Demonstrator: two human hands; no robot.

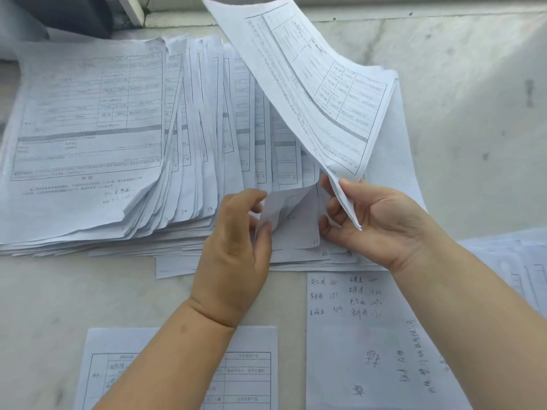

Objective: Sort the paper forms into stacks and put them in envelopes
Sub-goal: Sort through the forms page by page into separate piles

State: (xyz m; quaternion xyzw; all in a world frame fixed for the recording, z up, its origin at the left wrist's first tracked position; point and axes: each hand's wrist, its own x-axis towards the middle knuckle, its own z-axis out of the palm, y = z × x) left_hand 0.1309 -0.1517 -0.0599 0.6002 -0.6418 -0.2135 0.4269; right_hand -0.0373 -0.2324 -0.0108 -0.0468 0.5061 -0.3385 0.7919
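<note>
Now both hands grip paper: right hand (376, 220) holds lifted forms (310, 84), left hand (236, 247) pinches one corner (275, 208).

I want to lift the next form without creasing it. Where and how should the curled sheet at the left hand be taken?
Probably at its raised near corner, from the near side. The curled sheet already lifts off the fanned pile there, where the left hand pinches it; elsewhere it lies under other forms. The right hand holds the lifted forms clear.
</note>
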